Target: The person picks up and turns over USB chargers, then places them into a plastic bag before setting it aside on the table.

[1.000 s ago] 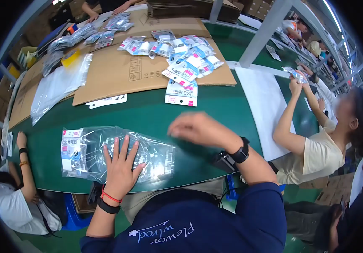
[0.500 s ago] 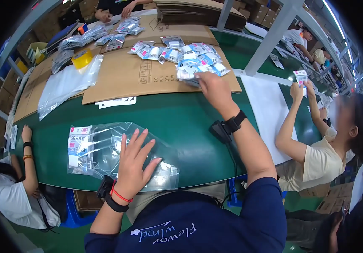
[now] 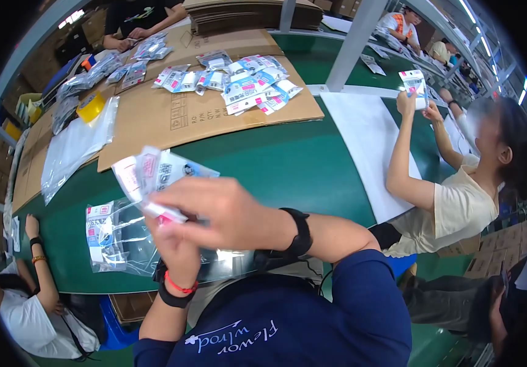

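Note:
Both my hands meet in front of me over the near edge of the table. My right hand (image 3: 220, 211) is closed round several small printed packets (image 3: 153, 171), white, pink and blue in clear film, which fan out toward the far left. Right below it, my left hand (image 3: 174, 248) is closed at the packets' lower ends, its fingers partly covered by the right hand. Under and beside the hands lies a large clear plastic bag (image 3: 135, 238). At its left end are similar packets (image 3: 100, 235), lying flat.
A pile of packets (image 3: 254, 82) lies on a cardboard sheet (image 3: 214, 116) across the green table (image 3: 288, 159). Yellow tape (image 3: 90, 106) and clear bags (image 3: 77, 153) are at the left. People sit left and right; the right one (image 3: 447, 177) holds a packet. A metal post (image 3: 352, 49) stands behind.
My right hand has come from the pile back toward me, bringing several packets. My left hand has lifted off the clear bag and closed at the packets. The view has shifted slightly.

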Action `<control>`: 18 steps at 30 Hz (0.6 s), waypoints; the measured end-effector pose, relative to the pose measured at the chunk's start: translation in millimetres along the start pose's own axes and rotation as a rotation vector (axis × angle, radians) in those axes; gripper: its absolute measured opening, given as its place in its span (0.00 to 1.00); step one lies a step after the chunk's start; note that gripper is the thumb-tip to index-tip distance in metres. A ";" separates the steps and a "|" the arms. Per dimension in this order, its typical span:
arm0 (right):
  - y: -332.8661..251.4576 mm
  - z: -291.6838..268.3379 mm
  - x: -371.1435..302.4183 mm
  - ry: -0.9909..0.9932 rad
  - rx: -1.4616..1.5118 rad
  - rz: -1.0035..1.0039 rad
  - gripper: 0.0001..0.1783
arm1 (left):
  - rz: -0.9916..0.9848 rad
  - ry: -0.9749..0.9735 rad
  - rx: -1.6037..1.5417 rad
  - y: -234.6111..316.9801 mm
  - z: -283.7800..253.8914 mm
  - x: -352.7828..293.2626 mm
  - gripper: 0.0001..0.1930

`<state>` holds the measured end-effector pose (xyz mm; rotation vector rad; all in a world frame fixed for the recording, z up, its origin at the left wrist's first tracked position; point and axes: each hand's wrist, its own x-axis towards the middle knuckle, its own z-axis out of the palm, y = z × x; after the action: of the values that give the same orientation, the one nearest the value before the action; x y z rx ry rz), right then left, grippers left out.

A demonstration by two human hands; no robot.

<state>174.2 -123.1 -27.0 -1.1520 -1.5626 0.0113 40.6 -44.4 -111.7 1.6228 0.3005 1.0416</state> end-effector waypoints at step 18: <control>57.3 -11.3 -22.4 -0.013 0.713 0.605 0.24 | -0.180 0.510 -0.420 20.8 -18.5 21.7 0.21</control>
<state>217.1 -114.3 -71.7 -0.9860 -1.0200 0.9031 32.6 -24.7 -83.5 0.9253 0.5166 1.2707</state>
